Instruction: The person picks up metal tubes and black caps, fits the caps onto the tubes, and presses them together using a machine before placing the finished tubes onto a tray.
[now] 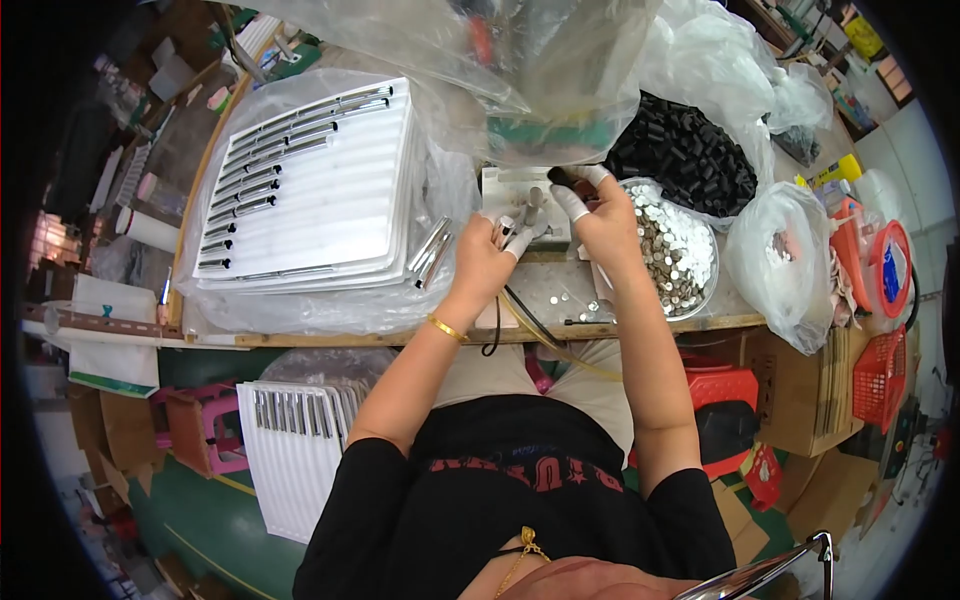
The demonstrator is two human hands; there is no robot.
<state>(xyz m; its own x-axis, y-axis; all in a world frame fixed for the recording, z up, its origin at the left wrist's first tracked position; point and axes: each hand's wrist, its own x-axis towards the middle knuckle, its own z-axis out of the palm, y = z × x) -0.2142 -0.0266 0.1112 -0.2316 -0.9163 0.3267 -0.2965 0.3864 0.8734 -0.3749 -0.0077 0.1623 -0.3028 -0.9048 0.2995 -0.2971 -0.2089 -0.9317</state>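
Observation:
White covers wrap some fingertips of both hands. My left hand (488, 250) is closed on a small silver metal part (504, 226) at the front left of a metal fixture (515, 186). A silver cylinder (534, 203) stands at the fixture's middle. My right hand (603, 215) pinches a short black tube (560, 177) above the fixture's right side. Beside my right wrist, a clear bowl holds many small round silver pieces (672, 250). Behind it lies a heap of black tubes (682, 155) in a plastic bag.
White foam trays (310, 190) with silver tubes are stacked at the left. Loose silver tubes (430, 252) lie beside them. Clear plastic sheeting (540, 70) hangs behind the fixture. A knotted plastic bag (780, 255) sits right of the bowl. Cables (535, 322) cross the table's front edge.

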